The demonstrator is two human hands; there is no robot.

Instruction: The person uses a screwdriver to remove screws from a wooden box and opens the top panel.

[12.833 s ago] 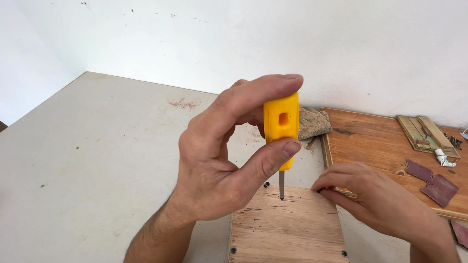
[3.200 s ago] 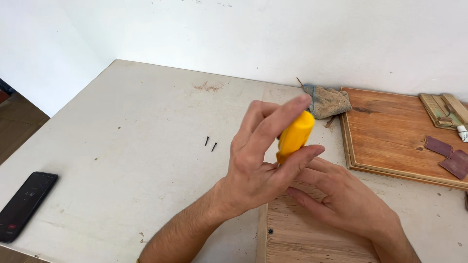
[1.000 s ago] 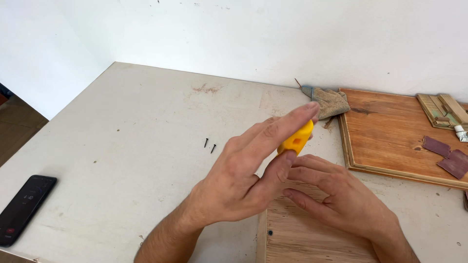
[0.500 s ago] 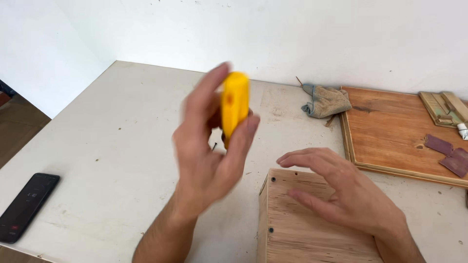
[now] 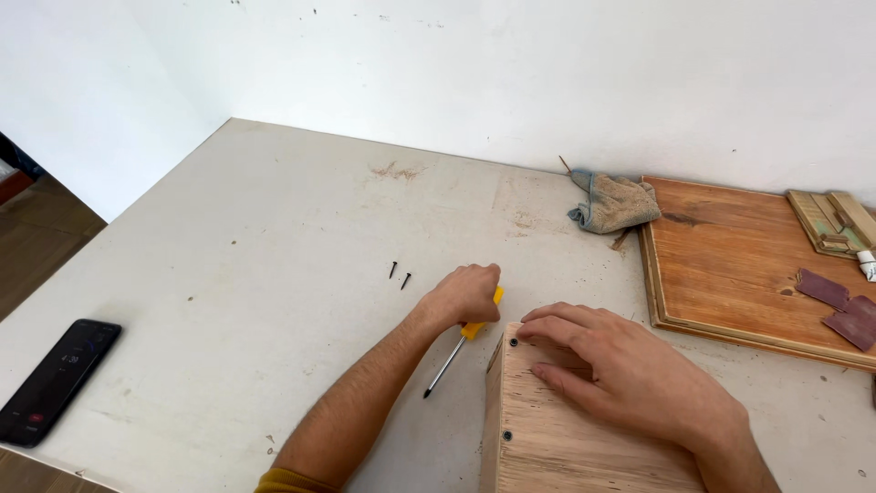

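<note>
My left hand [image 5: 464, 294] rests low on the white table [image 5: 228, 274], fingers curled around the yellow handle of a screwdriver [image 5: 449, 359]. The tool's metal shaft lies against the tabletop and points toward me, down to the left. My right hand [image 5: 630, 372] lies flat, fingers spread, on top of a pale wooden box [image 5: 547, 443] just right of the screwdriver. A dark screw head [image 5: 514, 344] sits in the box's near-left top corner. Two loose black screws [image 5: 399, 274] lie on the table a little left of my left hand.
A black phone [image 5: 55, 379] with a lit screen lies near the table's left front edge. A grey rag [image 5: 616, 203] is bunched at the back by the wall. A reddish wooden board [image 5: 739, 265] at the right carries sandpaper pieces [image 5: 835, 299] and wood strips [image 5: 830, 224].
My left hand came down from mid-air and laid the yellow screwdriver onto the table beside the box. My right hand stayed flat on the box.
</note>
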